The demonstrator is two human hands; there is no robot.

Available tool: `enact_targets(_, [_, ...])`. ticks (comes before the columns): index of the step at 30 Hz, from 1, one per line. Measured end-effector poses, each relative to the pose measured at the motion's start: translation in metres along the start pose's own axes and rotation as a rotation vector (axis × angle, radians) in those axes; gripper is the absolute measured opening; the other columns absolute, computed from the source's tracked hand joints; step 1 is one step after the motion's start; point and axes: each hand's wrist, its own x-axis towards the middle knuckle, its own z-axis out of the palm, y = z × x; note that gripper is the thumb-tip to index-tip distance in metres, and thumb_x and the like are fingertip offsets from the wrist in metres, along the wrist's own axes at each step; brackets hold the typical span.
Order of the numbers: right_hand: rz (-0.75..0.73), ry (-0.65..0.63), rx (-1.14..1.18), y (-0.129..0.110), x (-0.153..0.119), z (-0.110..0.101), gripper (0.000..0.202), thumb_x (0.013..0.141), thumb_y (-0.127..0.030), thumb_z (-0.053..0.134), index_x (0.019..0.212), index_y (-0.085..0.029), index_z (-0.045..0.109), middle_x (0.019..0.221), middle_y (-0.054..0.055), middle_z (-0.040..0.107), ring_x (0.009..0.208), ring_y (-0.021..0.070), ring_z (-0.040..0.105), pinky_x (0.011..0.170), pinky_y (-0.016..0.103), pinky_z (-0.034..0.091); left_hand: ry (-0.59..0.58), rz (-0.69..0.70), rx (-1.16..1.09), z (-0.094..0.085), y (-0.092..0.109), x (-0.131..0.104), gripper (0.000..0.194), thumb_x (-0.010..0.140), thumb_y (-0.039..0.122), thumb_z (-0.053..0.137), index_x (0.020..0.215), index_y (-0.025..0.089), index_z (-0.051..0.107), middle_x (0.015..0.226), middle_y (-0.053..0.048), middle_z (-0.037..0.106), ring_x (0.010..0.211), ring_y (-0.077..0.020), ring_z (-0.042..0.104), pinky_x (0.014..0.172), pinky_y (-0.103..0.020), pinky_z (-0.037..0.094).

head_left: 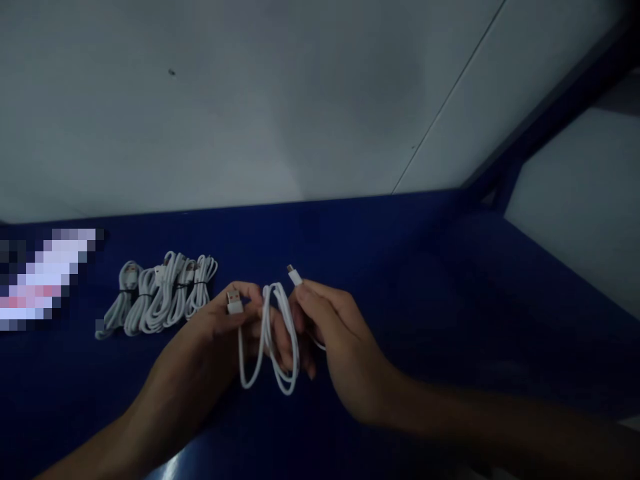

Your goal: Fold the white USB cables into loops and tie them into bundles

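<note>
A white USB cable (294, 347) hangs in loose loops between my two hands, over a blue surface. My left hand (220, 333) pinches it near the flat USB-A plug (233, 300), which points up; its other fingers reach behind the loops. In my right hand (335, 327), thumb and forefinger close on the cable's other end. The small metal-tipped connector (294, 273) pokes up and left from that grip. Some of the right fingers are hidden behind the hand and the loops.
Several coiled white cables (167, 300), some with dark ties, lie bundled left of my hands on the blue surface (400, 267). A pixelated bright object (50, 280) is at far left. Behind rises a grey wall panel (225, 120); a blue frame (505, 170) slants at right.
</note>
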Motion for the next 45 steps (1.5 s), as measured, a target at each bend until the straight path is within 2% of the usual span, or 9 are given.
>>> enact_targets(9, [0.078, 0.191, 0.079, 0.000, 0.005, -0.002, 0.038, 0.110, -0.040, 0.052, 0.076, -0.023, 0.053, 0.059, -0.006, 0.048, 0.047, 0.0104, 0.045, 0.042, 0.022, 0.038, 0.159, 0.010, 0.190, 0.006, 0.003, -0.003, 0.017, 0.109, 0.023, 0.065, 0.125, 0.023, 0.071, 0.113, -0.011, 0.084, 0.084, -0.0239, 0.081, 0.087, -0.039, 0.068])
enact_targets(16, [-0.007, 0.015, 0.060, -0.001, 0.000, -0.002, 0.043, 0.113, -0.042, 0.053, 0.075, -0.021, 0.052, 0.065, -0.003, 0.057, 0.053, 0.0100, 0.051, 0.048, 0.022, 0.041, 0.103, -0.021, 0.129, 0.009, 0.007, 0.000, 0.021, 0.111, 0.030, 0.059, 0.103, 0.020, 0.076, 0.092, -0.009, 0.083, 0.076, -0.0232, 0.079, 0.078, -0.033, 0.065])
enact_targets(20, [-0.055, -0.006, -0.006, -0.001, -0.002, -0.003, 0.047, 0.114, -0.044, 0.054, 0.073, -0.021, 0.053, 0.063, -0.002, 0.058, 0.056, 0.0117, 0.054, 0.052, 0.025, 0.043, 0.026, -0.017, 0.097, 0.005, 0.004, 0.001, 0.038, 0.115, 0.040, 0.048, 0.099, 0.019, 0.075, 0.097, -0.010, 0.081, 0.086, -0.0247, 0.078, 0.084, -0.035, 0.062])
enact_targets(23, [-0.096, 0.026, -0.028, -0.004, -0.003, -0.003, 0.049, 0.115, -0.040, 0.052, 0.069, -0.022, 0.052, 0.064, -0.002, 0.056, 0.060, 0.0130, 0.058, 0.057, 0.027, 0.047, 0.019, 0.021, 0.127, 0.003, 0.001, -0.002, 0.035, 0.115, 0.038, 0.048, 0.098, 0.020, 0.073, 0.106, -0.010, 0.079, 0.096, -0.0260, 0.076, 0.089, -0.036, 0.060])
enact_targets(30, [-0.258, 0.124, -0.226, -0.012, -0.003, -0.005, 0.052, 0.116, -0.039, 0.047, 0.068, -0.023, 0.052, 0.076, 0.001, 0.060, 0.082, 0.0180, 0.061, 0.082, 0.034, 0.052, 0.305, 0.115, 0.407, 0.007, -0.001, -0.014, 0.018, 0.109, 0.041, 0.064, 0.113, 0.029, 0.078, 0.124, -0.005, 0.078, 0.122, -0.0264, 0.069, 0.108, -0.033, 0.054])
enact_targets(33, [-0.274, 0.077, -0.176, -0.014, -0.003, -0.006, 0.052, 0.117, -0.038, 0.043, 0.069, -0.023, 0.055, 0.080, 0.002, 0.062, 0.090, 0.0190, 0.064, 0.093, 0.036, 0.052, 0.329, 0.123, 0.455, 0.009, 0.001, -0.014, 0.021, 0.108, 0.047, 0.066, 0.116, 0.031, 0.078, 0.126, -0.005, 0.077, 0.125, -0.0265, 0.068, 0.110, -0.033, 0.055])
enact_targets(36, [-0.263, 0.052, -0.114, -0.014, -0.004, -0.005, 0.052, 0.117, -0.037, 0.044, 0.070, -0.022, 0.057, 0.079, 0.002, 0.062, 0.088, 0.0189, 0.064, 0.092, 0.036, 0.053, 0.285, 0.076, 0.409, 0.008, 0.002, -0.013, 0.024, 0.110, 0.049, 0.062, 0.114, 0.030, 0.076, 0.121, -0.006, 0.077, 0.118, -0.0256, 0.071, 0.100, -0.031, 0.060])
enact_targets(41, [-0.187, -0.008, 0.024, -0.012, -0.004, -0.004, 0.048, 0.117, -0.041, 0.042, 0.077, -0.022, 0.059, 0.080, 0.002, 0.060, 0.069, 0.0174, 0.060, 0.062, 0.033, 0.053, 0.256, 0.056, 0.368, 0.001, -0.001, -0.008, 0.030, 0.111, 0.054, 0.059, 0.116, 0.028, 0.074, 0.102, -0.005, 0.079, 0.089, -0.0223, 0.078, 0.086, -0.031, 0.066])
enact_targets(45, [-0.247, 0.098, -0.195, -0.013, -0.004, -0.004, 0.046, 0.118, -0.043, 0.042, 0.083, -0.023, 0.065, 0.090, 0.003, 0.065, 0.077, 0.0168, 0.064, 0.071, 0.034, 0.056, 0.261, 0.112, 0.336, 0.006, 0.000, -0.003, 0.031, 0.110, 0.051, 0.061, 0.120, 0.025, 0.073, 0.096, -0.007, 0.081, 0.079, -0.0223, 0.079, 0.077, -0.032, 0.068])
